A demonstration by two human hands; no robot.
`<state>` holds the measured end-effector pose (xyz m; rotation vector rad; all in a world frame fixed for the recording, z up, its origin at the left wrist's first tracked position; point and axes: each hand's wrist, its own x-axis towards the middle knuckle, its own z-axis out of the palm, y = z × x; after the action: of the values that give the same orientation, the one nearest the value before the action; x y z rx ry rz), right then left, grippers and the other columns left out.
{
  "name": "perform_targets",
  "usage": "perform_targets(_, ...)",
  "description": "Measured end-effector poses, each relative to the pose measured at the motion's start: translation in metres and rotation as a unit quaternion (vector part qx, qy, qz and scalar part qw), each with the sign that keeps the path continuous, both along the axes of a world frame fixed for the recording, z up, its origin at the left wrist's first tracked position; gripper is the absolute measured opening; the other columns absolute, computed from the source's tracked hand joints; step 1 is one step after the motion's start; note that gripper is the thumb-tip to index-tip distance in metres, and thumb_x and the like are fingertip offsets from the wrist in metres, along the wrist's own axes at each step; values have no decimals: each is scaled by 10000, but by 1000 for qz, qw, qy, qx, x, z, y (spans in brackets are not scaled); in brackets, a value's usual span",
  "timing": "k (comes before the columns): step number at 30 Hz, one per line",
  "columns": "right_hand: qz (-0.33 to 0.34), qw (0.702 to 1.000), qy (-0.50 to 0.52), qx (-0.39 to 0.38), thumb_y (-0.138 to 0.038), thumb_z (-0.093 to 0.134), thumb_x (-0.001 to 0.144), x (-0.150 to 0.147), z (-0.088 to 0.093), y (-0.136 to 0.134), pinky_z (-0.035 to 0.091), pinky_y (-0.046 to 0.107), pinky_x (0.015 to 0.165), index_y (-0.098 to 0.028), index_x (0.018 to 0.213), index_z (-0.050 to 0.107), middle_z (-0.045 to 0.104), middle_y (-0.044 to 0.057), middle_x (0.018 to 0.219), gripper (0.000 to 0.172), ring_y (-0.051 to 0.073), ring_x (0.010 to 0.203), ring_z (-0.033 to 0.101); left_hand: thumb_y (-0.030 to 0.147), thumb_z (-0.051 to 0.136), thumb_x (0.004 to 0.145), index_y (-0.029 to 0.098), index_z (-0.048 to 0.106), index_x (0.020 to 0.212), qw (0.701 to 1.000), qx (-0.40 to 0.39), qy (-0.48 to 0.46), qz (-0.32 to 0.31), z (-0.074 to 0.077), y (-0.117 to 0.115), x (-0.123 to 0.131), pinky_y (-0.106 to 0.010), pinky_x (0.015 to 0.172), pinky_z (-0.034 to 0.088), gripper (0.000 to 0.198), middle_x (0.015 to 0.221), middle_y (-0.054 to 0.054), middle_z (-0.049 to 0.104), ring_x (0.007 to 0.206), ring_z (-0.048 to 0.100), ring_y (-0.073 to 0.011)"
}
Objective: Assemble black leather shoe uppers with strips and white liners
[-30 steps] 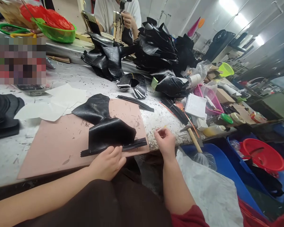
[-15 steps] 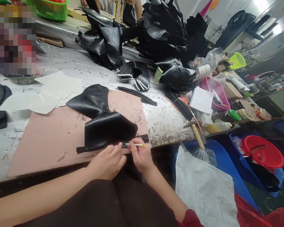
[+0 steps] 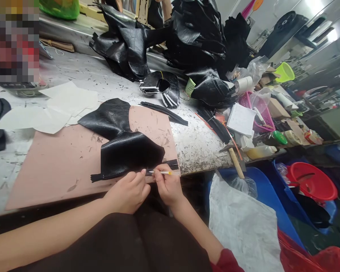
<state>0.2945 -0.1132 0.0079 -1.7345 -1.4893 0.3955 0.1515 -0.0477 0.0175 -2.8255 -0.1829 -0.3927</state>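
Observation:
A glossy black leather piece (image 3: 132, 153) lies on the pink board (image 3: 59, 170), its upper part fanning out to the left. Along its near edge runs a black strip with jagged ends (image 3: 171, 164), like a zipper tape. My left hand (image 3: 127, 192) is closed, thumb and finger pinching that near edge. Just to its right, my right hand (image 3: 170, 187) grips a thin white pen with a yellow end (image 3: 166, 172). The pen's tip points left, close to my left thumb at the leather's edge. My fingers partly hide the strip.
White paper patterns (image 3: 70, 100) lie to the left. Behind are a bundled black stack (image 3: 170, 85), loose black strips (image 3: 164, 112) and heaped black leather (image 3: 198, 34). A hammer (image 3: 236, 162), notebook (image 3: 240, 119) and pink basket (image 3: 268, 121) stand right, above blue bins (image 3: 260, 177).
Both hands stay at the leather's near edge, with the pen held in almost the same place. The whole view has shifted slightly.

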Motion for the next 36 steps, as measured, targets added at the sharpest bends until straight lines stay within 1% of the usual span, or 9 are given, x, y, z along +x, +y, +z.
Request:
perform_targets(11,-3,1000,-1,-9,-252,365,868,0,-1,-1,444,235,577,-183,751,525,588,25,678,210,127,593,564,115,411,739,169,608,648,1000,-15,16,-4,1,0,0,-319,576,351,223,859,-145,691,707,544,-213)
perform_targets(19,0,1000,2,-5,-250,362,870,-1,0,0,444,233,572,-179,750,524,596,28,673,214,129,590,570,133,464,710,169,613,619,1000,-9,3,-5,2,1,2,-311,563,349,178,821,-134,697,674,542,-203)
perform_targets(24,4,1000,-27,9,-247,354,875,0,1,0,438,235,583,-180,746,523,592,27,670,222,126,587,562,142,451,739,167,603,624,1000,-8,6,-8,2,1,1,-312,570,349,192,829,-138,691,697,547,-204)
perform_targets(36,33,995,-90,33,-213,329,882,-1,2,0,432,239,582,-185,766,507,590,38,671,214,136,607,553,106,413,759,154,610,648,1000,-21,9,-6,0,0,1,-323,574,324,231,836,-153,674,711,532,-210)
